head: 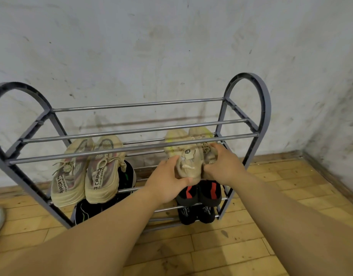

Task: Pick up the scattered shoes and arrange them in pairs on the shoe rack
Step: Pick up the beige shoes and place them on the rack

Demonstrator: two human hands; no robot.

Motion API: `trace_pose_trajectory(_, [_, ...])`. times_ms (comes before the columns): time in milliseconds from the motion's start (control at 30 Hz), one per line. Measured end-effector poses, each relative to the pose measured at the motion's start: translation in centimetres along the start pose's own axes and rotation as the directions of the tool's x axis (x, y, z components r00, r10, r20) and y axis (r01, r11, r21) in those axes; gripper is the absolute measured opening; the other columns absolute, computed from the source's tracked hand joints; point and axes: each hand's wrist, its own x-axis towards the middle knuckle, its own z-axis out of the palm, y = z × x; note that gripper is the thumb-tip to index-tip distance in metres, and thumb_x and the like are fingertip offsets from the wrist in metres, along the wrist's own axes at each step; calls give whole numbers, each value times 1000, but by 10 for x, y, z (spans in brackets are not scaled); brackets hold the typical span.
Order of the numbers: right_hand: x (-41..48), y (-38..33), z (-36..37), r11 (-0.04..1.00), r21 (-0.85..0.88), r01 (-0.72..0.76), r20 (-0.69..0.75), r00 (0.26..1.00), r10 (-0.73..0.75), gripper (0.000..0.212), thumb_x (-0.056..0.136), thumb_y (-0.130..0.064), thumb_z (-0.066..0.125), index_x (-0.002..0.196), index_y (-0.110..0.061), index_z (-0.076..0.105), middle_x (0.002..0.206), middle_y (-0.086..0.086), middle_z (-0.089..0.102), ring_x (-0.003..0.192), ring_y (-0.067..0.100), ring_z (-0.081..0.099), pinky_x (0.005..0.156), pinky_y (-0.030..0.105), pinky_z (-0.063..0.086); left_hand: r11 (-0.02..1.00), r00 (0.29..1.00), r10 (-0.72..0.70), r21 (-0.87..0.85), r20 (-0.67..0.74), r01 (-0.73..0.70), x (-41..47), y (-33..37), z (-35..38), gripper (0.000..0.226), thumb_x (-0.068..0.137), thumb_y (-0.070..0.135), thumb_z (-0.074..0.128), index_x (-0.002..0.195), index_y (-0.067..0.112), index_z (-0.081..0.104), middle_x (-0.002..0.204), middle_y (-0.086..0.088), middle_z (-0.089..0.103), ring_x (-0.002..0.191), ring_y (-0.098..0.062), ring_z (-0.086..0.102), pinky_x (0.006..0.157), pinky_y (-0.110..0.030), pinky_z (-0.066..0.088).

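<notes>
From the head view, the left hand point(167, 180) and right hand point(223, 166) are each squeezing a beige shoe point(188, 156) of one pair, keeping them side by side on the shoe rack's point(131, 148) middle shelf so they match.

Beige and black shoes on a grey shoe rack point(249, 121).
Beige pair point(86, 172) with pinkish panels and black lettering; second beige pair point(188, 148) with yellow-green toes; black shoes with red stripes point(199, 193), black shoes with green marks point(124, 176); stained white wall point(151, 46), yellow-brown wooden floor point(221, 248).
</notes>
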Motion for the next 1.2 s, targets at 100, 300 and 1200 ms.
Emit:
trace_pose_trajectory(100, [-3, 2, -7, 1000, 1, -13, -60, 998, 13, 71, 81, -19, 70, 147, -25, 44, 106, -4, 58, 86, 13, 58, 68, 27, 48, 1000, 1000, 12, -1, -1, -12, 6, 5, 12, 78, 92, 40, 71, 156, 23, 30, 145, -1, 48, 125, -20, 53, 94, -23, 37])
trace_pose_trajectory(300, [-4, 11, -15, 996, -58, -74, -97, 993, 68, 71, 83, -16, 66, 150, -24, 41, 114, 4, 63, 83, 18, 59, 65, 29, 46, 999, 998, 6, -36, -64, -9, 19, 9, 34, 70, 92, 40, 71, 152, 25, 39, 137, 2, 55, 123, -18, 56, 97, -24, 42])
trace_pose_trajectory(1200, [-104, -101, 1, 917, -126, 379, 343, 884, -318, 68, 88, -40, 68, 151, -29, 44, 147, 1, 54, 128, 21, 54, 97, 30, 46, 846, 997, -17, 533, 81, -29, -146, 58, -114, 70, 95, 52, 62, 156, 45, 28, 159, 10, 38, 142, -15, 40, 112, -32, 33])
